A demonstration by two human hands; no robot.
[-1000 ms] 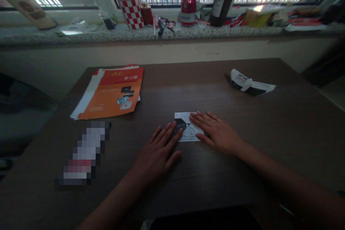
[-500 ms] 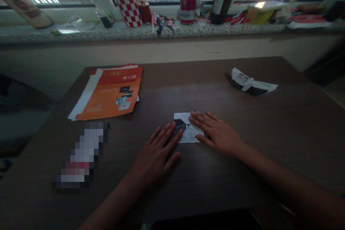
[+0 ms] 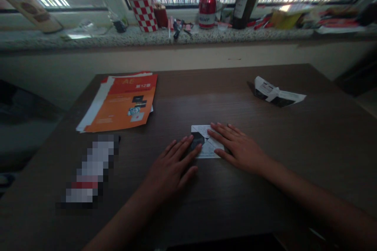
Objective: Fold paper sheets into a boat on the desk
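We note first the counter [image 3: 203, 96], dark and wood-grained, filling most of the frame below the windowsill [image 3: 224, 37], which crosses the upper part and carries assorted small articles. At centre left of the frame lies an orange booklet [image 3: 113, 106], with white sheets showing beneath its left edge. Below it, at lower left, is a long item [image 3: 92, 164] blurred out by blocks; we cannot identify it.

We find both hands near the centre of the frame, palms down with fingers extended and slightly parted, pinching nothing. The left hand [image 3: 175, 164] has its fingertips on the left part of a folded sheet; the right hand [image 3: 241, 147] lies across that sheet's right part, thumb near the lower right corner. At upper right stands a folded paper shape [image 3: 273, 94] with raised ends and a pale band at its middle, well apart from the hands.

Smallest is the folded sheet [image 3: 208, 150] itself, flat on the counter just below the middle of the frame, white with a dark printed patch at left and crease lines running towards its centre. We judge it light, thin, somewhat stiff where layered, apt to slide under uneven pressure and easily torn or miscreased. We would take hold at opposite outer edges, between thumb and forefinger, keeping off the loose points at centre.
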